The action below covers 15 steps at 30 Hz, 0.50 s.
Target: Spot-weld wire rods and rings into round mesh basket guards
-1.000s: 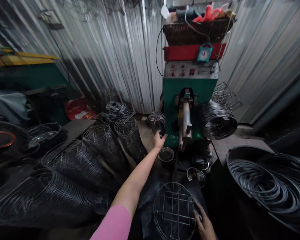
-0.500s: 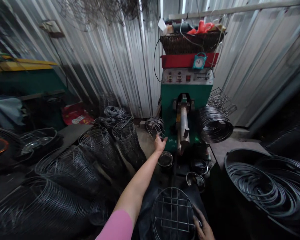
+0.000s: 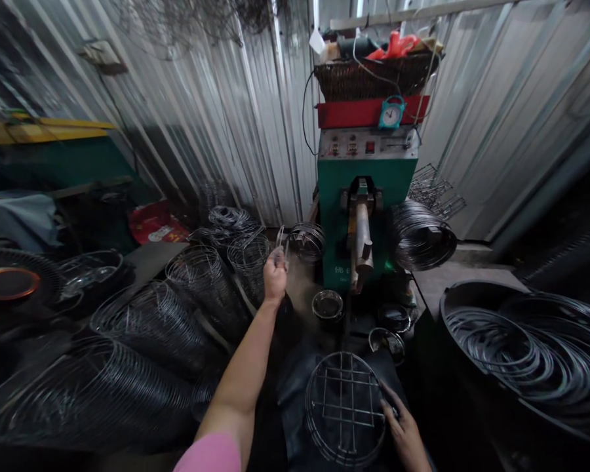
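Observation:
My left hand [image 3: 275, 276] is raised in front of me, its fingers pinched on a thin wire piece [image 3: 281, 241] that sticks up from them. It is just left of a small stack of wire rings [image 3: 305, 240] beside the green machine [image 3: 364, 196]. My right hand [image 3: 404, 429] is low at the bottom edge, gripping the right rim of a round wire grid [image 3: 345, 405] that lies on dark cloth on my lap.
Long stacks of wire rings [image 3: 142, 328] fill the left side. A black tub of wire hoops [image 3: 521, 354] stands at the right. Small metal bowls [image 3: 327, 304] sit below the machine's metal arm [image 3: 362, 242]. Corrugated metal walls close the back.
My left hand has pulled back and left from the ring stack by the machine, now pinching a wire piece. The right hand stays on the grid.

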Each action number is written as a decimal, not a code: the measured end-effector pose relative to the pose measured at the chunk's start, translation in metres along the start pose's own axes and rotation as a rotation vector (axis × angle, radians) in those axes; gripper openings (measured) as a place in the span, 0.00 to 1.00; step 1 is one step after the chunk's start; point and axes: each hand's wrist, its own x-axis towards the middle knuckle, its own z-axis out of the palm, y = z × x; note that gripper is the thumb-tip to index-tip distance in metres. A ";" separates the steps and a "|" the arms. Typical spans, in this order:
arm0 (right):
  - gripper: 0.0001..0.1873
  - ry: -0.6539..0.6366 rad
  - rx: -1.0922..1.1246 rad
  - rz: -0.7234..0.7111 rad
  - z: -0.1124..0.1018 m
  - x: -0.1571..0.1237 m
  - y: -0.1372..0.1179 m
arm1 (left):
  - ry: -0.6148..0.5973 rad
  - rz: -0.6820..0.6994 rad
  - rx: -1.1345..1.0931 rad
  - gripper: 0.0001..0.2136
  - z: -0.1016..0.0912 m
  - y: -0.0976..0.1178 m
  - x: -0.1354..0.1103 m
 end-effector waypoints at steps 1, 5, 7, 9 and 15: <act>0.28 0.007 0.020 0.020 -0.002 -0.001 -0.005 | -0.002 -0.048 -0.128 0.10 -0.009 0.003 -0.014; 0.30 0.157 0.054 0.052 -0.011 -0.005 -0.038 | -0.134 -0.312 -0.415 0.10 -0.025 0.006 -0.083; 0.29 0.209 0.023 0.029 -0.012 -0.005 -0.062 | -0.215 -0.518 -0.549 0.10 -0.022 0.003 -0.118; 0.27 0.187 0.000 -0.027 -0.008 -0.006 -0.085 | -0.274 -0.693 -0.602 0.11 -0.013 -0.002 -0.148; 0.21 0.242 0.038 -0.119 0.017 -0.017 -0.118 | -0.414 -0.844 -0.489 0.12 0.000 -0.007 -0.205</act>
